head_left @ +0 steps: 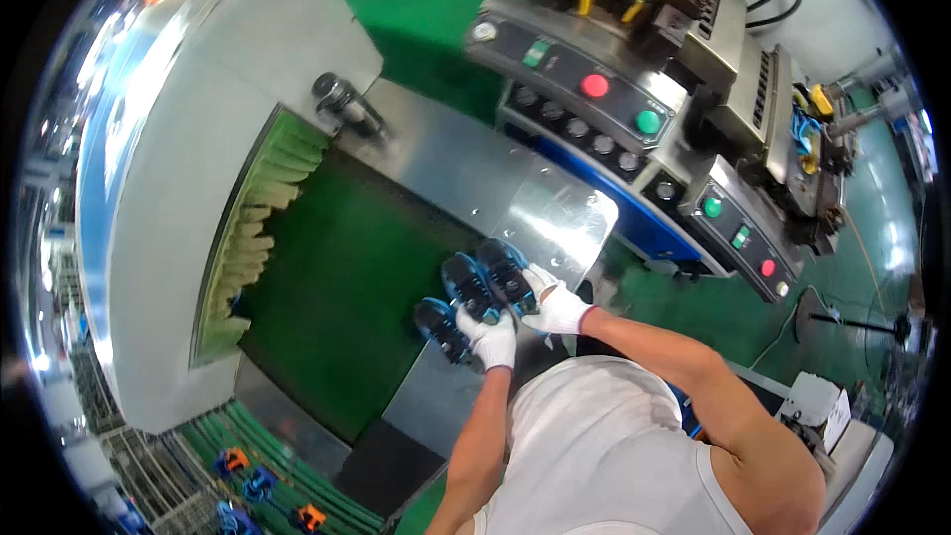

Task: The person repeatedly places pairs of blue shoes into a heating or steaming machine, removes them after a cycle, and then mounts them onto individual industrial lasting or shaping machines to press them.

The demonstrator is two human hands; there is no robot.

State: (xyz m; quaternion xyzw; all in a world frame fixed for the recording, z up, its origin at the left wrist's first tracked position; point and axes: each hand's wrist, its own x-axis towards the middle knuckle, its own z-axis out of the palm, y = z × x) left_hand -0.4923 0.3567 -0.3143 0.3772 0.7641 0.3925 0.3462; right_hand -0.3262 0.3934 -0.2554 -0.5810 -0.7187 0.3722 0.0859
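Three black shoes with blue edges sit close together at the near end of a green conveyor belt (327, 287). My left hand (489, 339), in a white glove, closes on the near end of the middle shoe (466, 282). My right hand (557, 307), gloved the same way, grips the side of the right shoe (503, 267). To the left of my left hand lies the third shoe (440, 325), which no hand appears to hold. My fingertips are partly hidden against the shoes.
A pale machine housing (198, 139) with a fringed curtain (263, 228) spans the belt at left. A metal side plate (446, 154) bears a dark cylinder (349, 107). Pressing machines with button panels (584, 79) stand at right. Lower left, a rack (267, 466) holds blue and orange items.
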